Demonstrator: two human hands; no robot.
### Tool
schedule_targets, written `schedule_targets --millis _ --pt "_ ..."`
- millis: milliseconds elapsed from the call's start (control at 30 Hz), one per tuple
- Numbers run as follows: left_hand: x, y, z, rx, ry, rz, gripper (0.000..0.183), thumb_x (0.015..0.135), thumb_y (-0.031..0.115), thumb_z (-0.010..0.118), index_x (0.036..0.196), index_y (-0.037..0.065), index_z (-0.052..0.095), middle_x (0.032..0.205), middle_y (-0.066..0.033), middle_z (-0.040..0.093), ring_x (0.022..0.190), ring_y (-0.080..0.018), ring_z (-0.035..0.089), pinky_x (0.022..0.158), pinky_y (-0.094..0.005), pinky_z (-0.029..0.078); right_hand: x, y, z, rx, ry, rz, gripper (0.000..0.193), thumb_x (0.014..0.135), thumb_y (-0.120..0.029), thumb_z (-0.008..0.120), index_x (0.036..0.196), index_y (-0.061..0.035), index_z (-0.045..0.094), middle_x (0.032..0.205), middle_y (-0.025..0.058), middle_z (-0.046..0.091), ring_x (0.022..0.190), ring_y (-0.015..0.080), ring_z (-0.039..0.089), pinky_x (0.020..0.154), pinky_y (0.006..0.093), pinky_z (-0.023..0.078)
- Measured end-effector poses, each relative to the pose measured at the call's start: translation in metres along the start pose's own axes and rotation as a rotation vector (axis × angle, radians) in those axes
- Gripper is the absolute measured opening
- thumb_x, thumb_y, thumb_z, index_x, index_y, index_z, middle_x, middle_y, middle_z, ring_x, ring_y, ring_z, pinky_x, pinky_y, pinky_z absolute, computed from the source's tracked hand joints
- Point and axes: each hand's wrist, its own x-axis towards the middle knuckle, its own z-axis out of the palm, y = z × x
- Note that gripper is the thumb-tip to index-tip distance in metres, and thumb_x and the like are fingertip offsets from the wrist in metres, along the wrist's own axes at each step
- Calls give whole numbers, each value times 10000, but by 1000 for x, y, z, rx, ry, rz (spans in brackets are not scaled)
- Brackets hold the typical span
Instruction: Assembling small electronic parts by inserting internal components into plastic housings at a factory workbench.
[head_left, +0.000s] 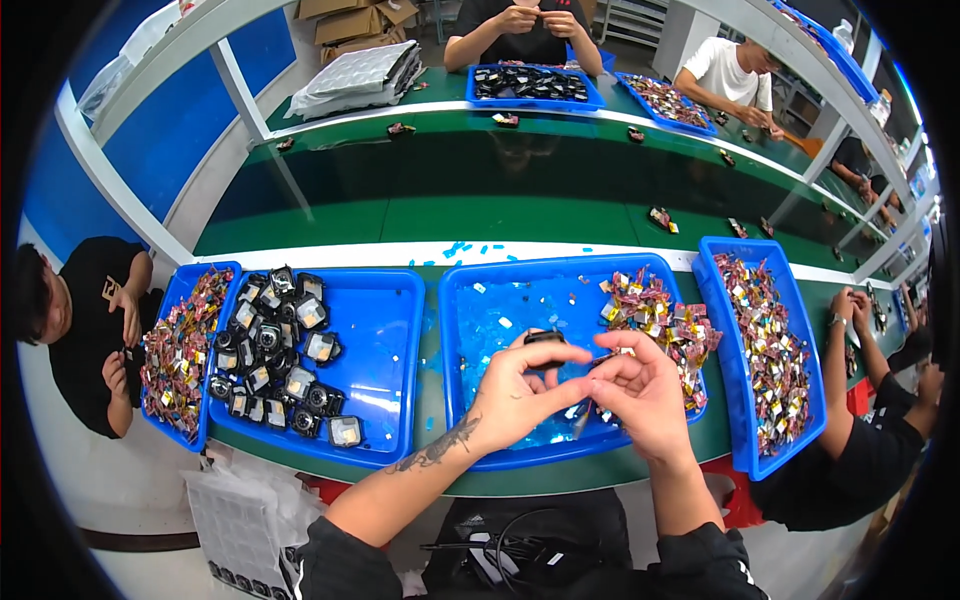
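Over the middle blue tray point(480, 458), my two hands meet. My left hand point(513, 392) is closed around a small black housing point(545, 338), gripped between fingers and thumb. My right hand point(643, 392) is closed in a pinch against the left fingertips; whatever lies in it is hidden by the fingers. Under my hands the tray holds scraps of blue film point(505, 345) on its left side. A heap of small reddish modules with pale and yellow patches point(690, 335) fills its right side.
Black housings with clear square windows point(300, 383) lie in the left blue tray point(385, 440). Narrow trays of modules flank both sides, the right one point(742, 455) closest. Beyond runs a green conveyor point(450, 215) with scattered parts point(660, 218). Co-workers sit left, right and opposite.
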Motion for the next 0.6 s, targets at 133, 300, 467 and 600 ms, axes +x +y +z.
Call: schedule_targets --millis 133,300,467,600 --pt "-1 -1 0 182 0 62 266 746 51 796 999 20 719 939 -24 616 703 -63 489 620 -211 434 3 -3 4 -7 17 -33 538 802 90 678 1279 7 442 904 70 636 822 107 641 730 210 523" --pt "-3 -1 -1 -2 27 -8 181 762 16 774 930 -24 720 948 -54 646 779 -94 581 660 -223 467 5 5 3 7 34 -70 507 842 66 639 1296 -7 426 916 42 574 823 114 625 743 232 530" --pt "0 2 -2 -398 92 -129 99 813 -1 717 908 -25 707 1000 -92 641 873 -142 627 789 -264 513 -3 20 2 -9 -130 -41 227 936 -36 565 1161 -10 550 971 21 609 887 88 595 785 243 492" --pt "-2 -2 -1 -415 67 -113 113 818 4 708 928 -11 694 1068 -116 628 880 -126 615 803 -263 503 -3 32 0 78 -183 -5 147 928 -25 583 1072 5 590 975 21 632 899 80 594 804 241 488"
